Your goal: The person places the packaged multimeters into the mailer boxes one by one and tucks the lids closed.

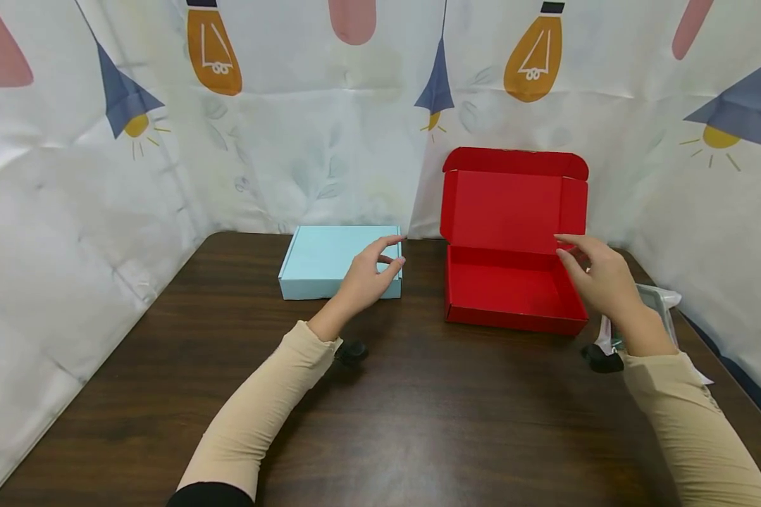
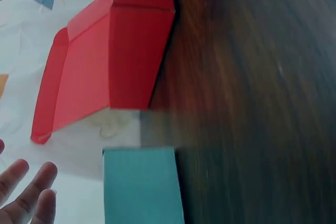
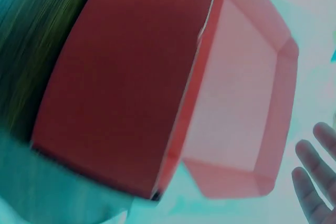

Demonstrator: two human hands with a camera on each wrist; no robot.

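A closed light-blue cardboard box point(image 1: 320, 255) lies flat toward the back of the table. My left hand point(image 1: 361, 280) hovers over its right side, fingers spread and loosely bent, with nothing in its grip. Right of it stands a red cardboard box point(image 1: 510, 285), its lid raised and leaning back, its inside bare. By the red box's right edge is my right hand point(image 1: 601, 278), thumb and fingers apart and holding nothing. In the left wrist view, the left fingers point(image 2: 38, 190) are seen near the end of the blue box.
Partly hidden behind the right forearm is a greyish, tray-like container point(image 1: 662, 306) with white plastic about it, near the table's right edge. A printed white curtain point(image 1: 355, 155) hangs behind the dark wooden table point(image 1: 431, 422).
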